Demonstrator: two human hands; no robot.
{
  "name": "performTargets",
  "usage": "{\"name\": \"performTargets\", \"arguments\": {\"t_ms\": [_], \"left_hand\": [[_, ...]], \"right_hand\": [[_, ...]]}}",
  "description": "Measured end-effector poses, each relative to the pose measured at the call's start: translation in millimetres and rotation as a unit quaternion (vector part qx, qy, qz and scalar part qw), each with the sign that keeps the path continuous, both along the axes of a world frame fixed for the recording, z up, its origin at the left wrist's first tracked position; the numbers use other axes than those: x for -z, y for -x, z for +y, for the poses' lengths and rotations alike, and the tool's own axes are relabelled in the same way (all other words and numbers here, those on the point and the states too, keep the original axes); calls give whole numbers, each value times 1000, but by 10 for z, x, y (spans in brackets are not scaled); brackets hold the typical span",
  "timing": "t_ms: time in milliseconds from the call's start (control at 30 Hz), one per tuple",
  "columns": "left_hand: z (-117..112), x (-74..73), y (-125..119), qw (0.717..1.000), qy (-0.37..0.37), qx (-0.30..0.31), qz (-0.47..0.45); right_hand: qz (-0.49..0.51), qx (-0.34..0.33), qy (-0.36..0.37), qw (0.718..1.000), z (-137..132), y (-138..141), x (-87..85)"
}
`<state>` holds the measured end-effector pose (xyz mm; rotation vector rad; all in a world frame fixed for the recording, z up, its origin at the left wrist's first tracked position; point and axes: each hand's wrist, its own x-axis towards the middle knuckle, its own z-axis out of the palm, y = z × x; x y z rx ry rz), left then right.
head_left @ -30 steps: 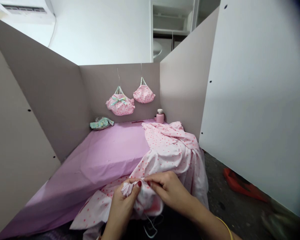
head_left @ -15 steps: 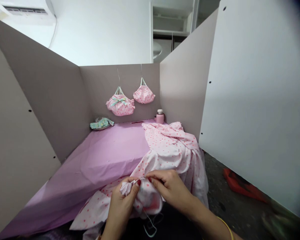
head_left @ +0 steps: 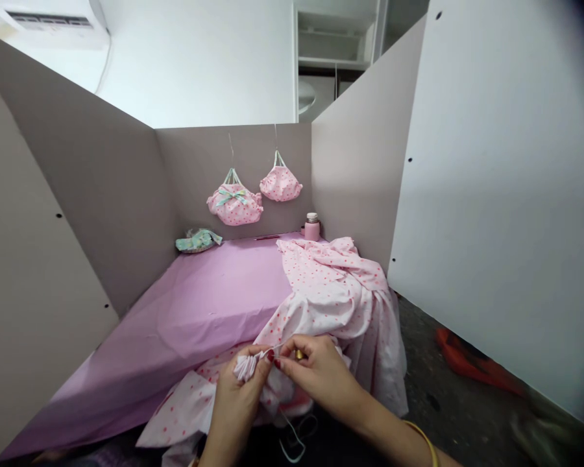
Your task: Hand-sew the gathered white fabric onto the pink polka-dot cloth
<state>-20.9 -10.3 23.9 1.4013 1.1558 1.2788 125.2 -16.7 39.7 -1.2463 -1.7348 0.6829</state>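
Gathered in tight white pleats, the edge of a pink-dotted cloth is pinched between the thumb and fingers of my left hand. Close by on its right, my right hand is closed in a pinch on a thin white cord that runs from the pleats. A gold band shows on a right finger. Anything smaller in the right fingertips is too fine to make out. Below the hands, a loose pale loop of cord hangs over a dark area.
More pink-dotted fabric drapes over the purple-covered table. A pink bottle stands at the back, with green cloth at the left. Two dotted pieces hang on the grey partition. Panels rise on both sides.
My right hand has moved slightly left and down, closer to the left thumb, and its gold band has come into view. My left hand keeps its hold on the pleats.
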Motion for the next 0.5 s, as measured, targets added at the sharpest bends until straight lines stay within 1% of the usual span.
{"name": "performTargets", "arguments": {"t_ms": [100, 267, 400, 500], "left_hand": [[-3, 15, 12, 1000, 6, -6, 3], [-12, 19, 12, 1000, 0, -9, 2], [-18, -14, -10, 1000, 5, 0, -23], [-14, -27, -21, 999, 14, 13, -50]], "right_hand": [[2, -4, -14, 1000, -18, 8, -16], [30, -38, 8, 999, -38, -4, -8], [38, -26, 13, 999, -24, 4, 16], [48, -36, 21, 998, -9, 18, 30]]}}
